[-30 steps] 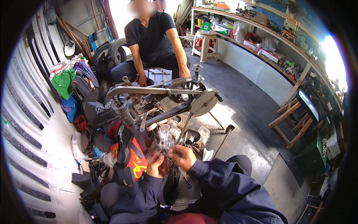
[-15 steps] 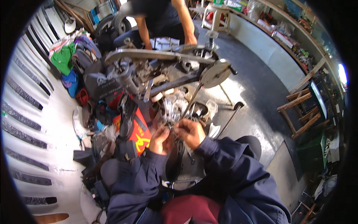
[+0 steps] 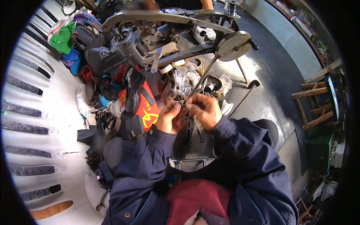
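My left hand and my right hand meet in front of me, fingertips almost touching. Both are closed in a pinch at a small shiny piece, too small and too covered by fingers to name. Below them, between my knees, lies a dark shoe. Beyond my fingers, clear plastic bags lie among small parts. To the left a black leather shoe rests over a red bag with yellow print.
A hand-cranked metal sewing machine stands across the far side, with a round wheel at its right. Another person's hand shows behind it. Clothes and bags are heaped left; a wooden stool stands right.
The view has tilted downward, so the machine sits higher in the picture and the other person is mostly cut off. My hands keep their pinch close together.
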`<state>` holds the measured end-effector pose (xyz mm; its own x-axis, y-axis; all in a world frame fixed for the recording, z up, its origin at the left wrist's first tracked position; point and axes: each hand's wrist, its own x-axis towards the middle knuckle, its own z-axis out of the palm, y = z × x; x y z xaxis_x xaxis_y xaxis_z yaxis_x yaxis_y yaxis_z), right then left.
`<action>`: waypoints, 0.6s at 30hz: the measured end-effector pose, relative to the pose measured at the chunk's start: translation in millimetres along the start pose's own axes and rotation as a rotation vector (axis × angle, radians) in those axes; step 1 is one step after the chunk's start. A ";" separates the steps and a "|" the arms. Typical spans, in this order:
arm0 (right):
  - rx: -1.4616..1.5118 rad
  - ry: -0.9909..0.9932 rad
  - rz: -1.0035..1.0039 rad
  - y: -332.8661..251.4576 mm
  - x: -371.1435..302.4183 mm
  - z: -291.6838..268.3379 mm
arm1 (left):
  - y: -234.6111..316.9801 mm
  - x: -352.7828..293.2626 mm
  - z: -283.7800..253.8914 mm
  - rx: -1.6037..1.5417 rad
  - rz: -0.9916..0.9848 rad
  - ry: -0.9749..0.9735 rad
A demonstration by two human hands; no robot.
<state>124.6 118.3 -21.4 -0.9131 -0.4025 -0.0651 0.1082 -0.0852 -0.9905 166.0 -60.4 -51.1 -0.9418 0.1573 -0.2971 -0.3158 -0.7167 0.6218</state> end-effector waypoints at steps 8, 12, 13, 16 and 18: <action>0.076 -0.007 0.048 4.0 3.3 -2.0 | -3.8 1.7 -4.2 0.057 0.034 -0.009; 0.089 -0.008 0.062 4.1 3.9 -2.5 | -4.5 2.3 -6.6 0.062 0.043 -0.024; 0.085 -0.007 0.063 3.9 3.9 -2.6 | -4.3 2.6 -7.1 0.056 0.044 -0.040; 0.076 -0.003 0.071 3.2 3.9 -2.6 | -4.4 2.9 -7.8 0.055 0.043 -0.069; 0.076 -0.002 0.080 2.8 3.8 -2.5 | -5.0 2.8 -7.6 0.059 0.042 -0.062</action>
<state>120.4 118.9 -24.8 -0.8994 -0.4129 -0.1433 0.2104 -0.1216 -0.9700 165.8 -61.5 -60.5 -0.9591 0.1707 -0.2257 -0.2803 -0.6828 0.6747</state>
